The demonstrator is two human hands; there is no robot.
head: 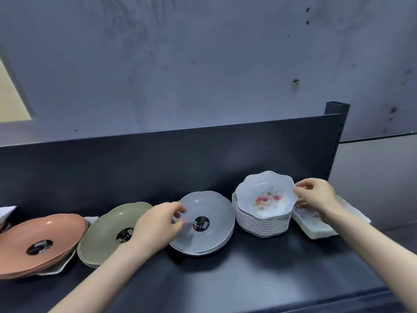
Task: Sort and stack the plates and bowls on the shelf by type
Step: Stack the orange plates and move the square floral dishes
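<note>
Grey plates (216,206) lie stacked in the lower middle of the frame on the dark shelf (225,281); the top grey plate (203,202) carries a round black sticker (201,223) at its centre. The left hand (155,227) reaches in from the lower left, and its thumb and fingers (180,210) curl round the left rim of that top plate, pinching it. Just left of the grey stack sit the green plates (101,233), partly under the left wrist, with a sticker of their own; further left, at the frame's edge, lie the orange plates (45,229), resting on a white angular dish (58,267) that shows beneath them.

Right of the grey stack, and just beside it, stands a tall stack of white bowls (261,227) with scalloped rims; the top bowl (264,188) tilts towards the viewer and shows a pink floral print inside. The right hand (316,195) comes in from the lower right and grips the right rim of this top bowl, fingers closed over the edge; whether the bowl rests fully in the stack I cannot tell. Under the right wrist lie white rectangular dishes (316,229), near the right end of the shelf.

Behind everything runs the dark back panel (158,159); a dark post (336,114) rises at its right end; above is a stained grey wall (180,64).
</note>
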